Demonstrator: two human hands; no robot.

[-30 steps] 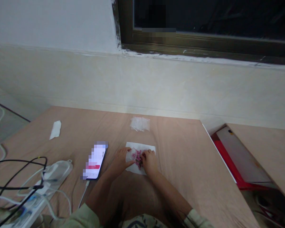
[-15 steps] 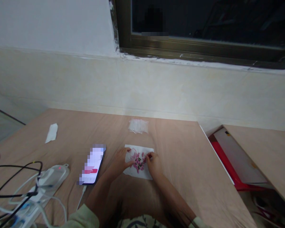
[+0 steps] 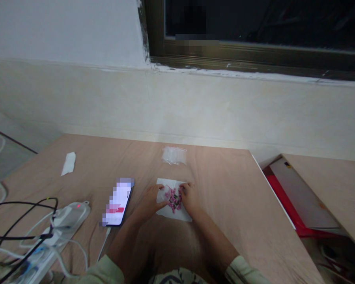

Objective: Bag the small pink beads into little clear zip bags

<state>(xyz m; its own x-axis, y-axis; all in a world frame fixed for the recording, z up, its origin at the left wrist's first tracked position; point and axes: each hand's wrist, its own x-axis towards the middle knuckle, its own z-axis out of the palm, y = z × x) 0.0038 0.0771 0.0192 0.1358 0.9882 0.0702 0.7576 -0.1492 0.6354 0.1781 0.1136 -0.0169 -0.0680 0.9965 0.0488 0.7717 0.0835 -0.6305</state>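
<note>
A white sheet of paper [image 3: 162, 211] with a pink flower picture [image 3: 174, 200] lies flat on the table. My left hand [image 3: 149, 202] rests over its left edge, thumb and fingers spread apart, the thumb tip near the flowers. From the other side my right hand [image 3: 190, 199] reaches over the upper right of the sheet. Its fingers are bent and a little apart, tips touching the paper beside the flowers. I see nothing held in it, though the spot under the fingertips is hidden.
Clear plastic packets [image 3: 174, 156] lie behind the sheet. To the left are a phone [image 3: 121, 203] on a charging cable, a white paper scrap [image 3: 68, 163] and a power strip [image 3: 72, 215] with tangled cables. A red-edged compartment [image 3: 290, 203] sits beyond the table's right edge.
My right hand has gone from a pinch above the right side of the sheet to fingertips laid down on it. My left hand keeps its place; the view has shifted slightly.
</note>
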